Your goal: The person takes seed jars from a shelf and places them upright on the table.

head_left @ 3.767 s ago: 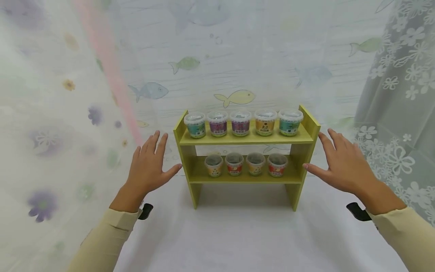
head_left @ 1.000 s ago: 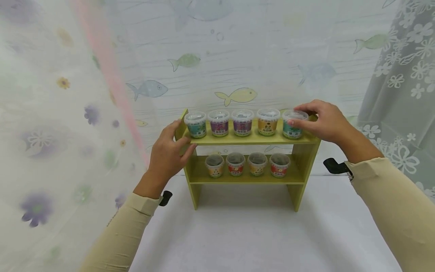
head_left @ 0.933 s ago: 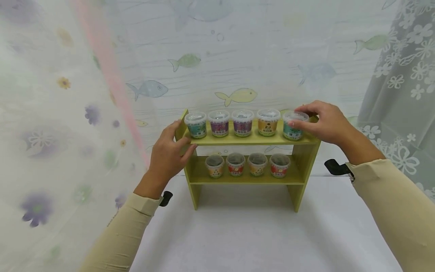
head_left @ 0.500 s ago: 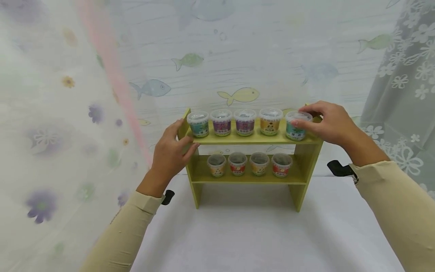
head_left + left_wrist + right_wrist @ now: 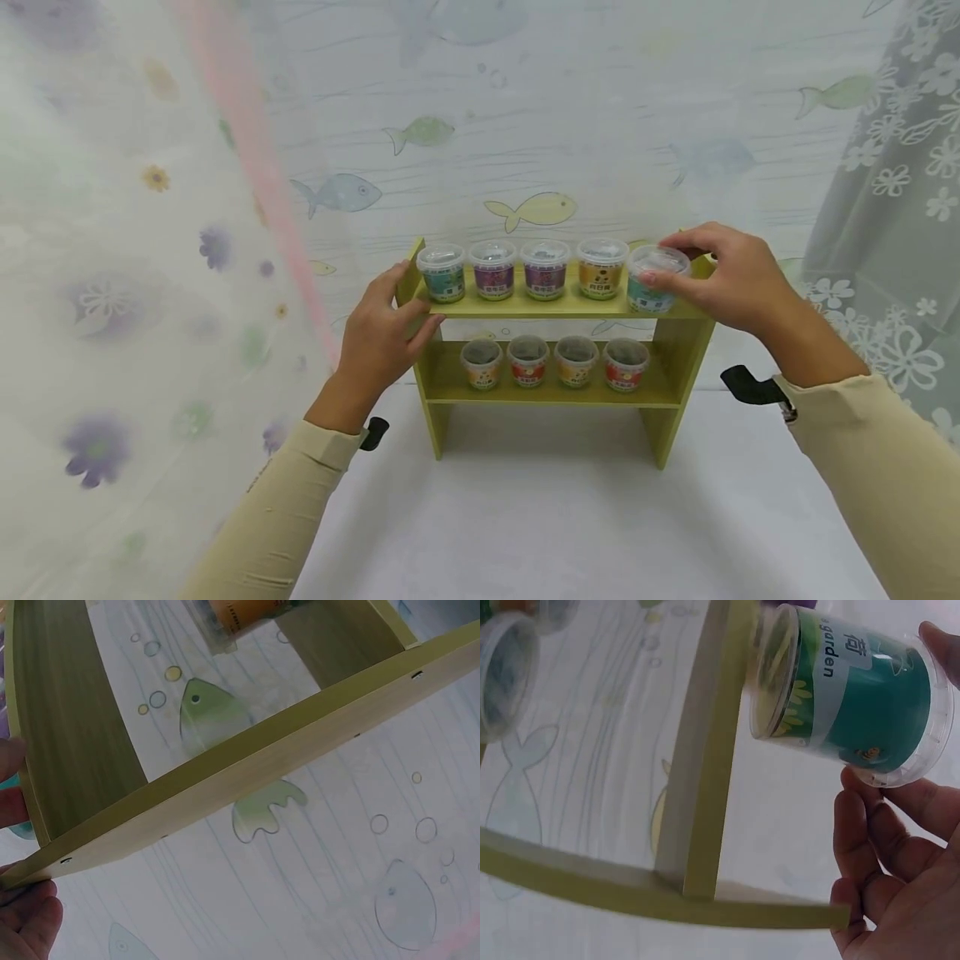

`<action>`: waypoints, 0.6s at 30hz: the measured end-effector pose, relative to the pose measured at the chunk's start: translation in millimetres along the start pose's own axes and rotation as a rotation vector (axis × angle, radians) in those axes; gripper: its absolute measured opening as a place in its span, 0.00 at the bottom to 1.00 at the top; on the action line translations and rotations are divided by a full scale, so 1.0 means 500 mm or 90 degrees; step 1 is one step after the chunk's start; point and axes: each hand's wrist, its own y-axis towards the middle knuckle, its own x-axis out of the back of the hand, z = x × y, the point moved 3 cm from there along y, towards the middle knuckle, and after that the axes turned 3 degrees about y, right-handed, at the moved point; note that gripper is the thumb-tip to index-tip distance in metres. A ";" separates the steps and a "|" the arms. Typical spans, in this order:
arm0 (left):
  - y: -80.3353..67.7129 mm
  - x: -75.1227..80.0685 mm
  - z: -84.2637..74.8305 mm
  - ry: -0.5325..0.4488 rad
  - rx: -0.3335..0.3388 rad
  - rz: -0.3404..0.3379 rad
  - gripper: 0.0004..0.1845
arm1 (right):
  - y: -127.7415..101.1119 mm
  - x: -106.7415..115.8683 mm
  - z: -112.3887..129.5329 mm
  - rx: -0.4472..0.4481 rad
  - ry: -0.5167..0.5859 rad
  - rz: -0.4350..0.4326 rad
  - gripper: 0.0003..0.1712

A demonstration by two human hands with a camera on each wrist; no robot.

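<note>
**Two-tier shelf rack with seed cups: one teal cup in hand**

Item 1. Teal cup (image 5: pixel 657 281): clear plastic tub with a lid and a teal label, at the right end of the top shelf. The right hand (image 5: pixel 738 275) grips it, fingers (image 5: pixel 660 277) curled round its lidded end and thumb on the far side. In the right wrist view the teal cup (image 5: pixel 851 694) is tilted, its base toward the shelf edge; whether the base touches the board cannot be told.

Item 2. Shelf rack (image 5: pixel 558 392): yellow-green wood, two tiers, standing on the white bench (image 5: pixel 570 525). The left hand (image 5: pixel 382 333) holds its left end, thumb lying along the front edge of the top shelf, fingers wrapped round the side panel. The left wrist view shows the shelf rack (image 5: pixel 247 769) from beneath, with fingertips (image 5: pixel 30 919) at its corner.

Item 3. Top shelf, other cups: a second teal one (image 5: pixel 442 272) at the left end, two purple (image 5: pixel 493 269) (image 5: pixel 545 268), and one orange (image 5: pixel 602 267) just beside the held cup.

Item 4. Lower shelf: four smaller cups (image 5: pixel 553 362) in a row, orange and red labels alternating.

Item 5. Backdrop: fish-print sheet (image 5: pixel 532 210) behind the rack; floral curtains (image 5: pixel 892 183) at the sides.
</note>
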 end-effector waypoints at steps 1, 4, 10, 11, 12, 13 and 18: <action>0.001 0.000 0.000 0.000 0.000 0.000 0.14 | -0.004 -0.002 0.005 0.006 0.002 -0.004 0.34; 0.001 0.000 -0.001 -0.001 0.002 0.001 0.14 | -0.017 -0.013 0.020 0.026 0.014 -0.023 0.32; 0.001 -0.002 -0.001 0.000 0.004 0.000 0.14 | -0.052 -0.053 0.050 0.056 0.051 -0.055 0.32; 0.001 -0.002 0.000 -0.001 0.005 0.000 0.14 | -0.057 -0.061 0.054 0.065 0.055 -0.057 0.32; 0.000 -0.003 0.000 -0.001 0.005 -0.001 0.14 | -0.062 -0.070 0.059 0.072 0.060 -0.057 0.31; 0.000 -0.003 -0.001 0.000 0.005 -0.001 0.14 | -0.067 -0.080 0.063 0.080 0.067 -0.054 0.31; -0.001 -0.004 0.002 0.000 0.005 -0.003 0.14 | -0.084 -0.130 0.071 0.107 0.086 -0.030 0.29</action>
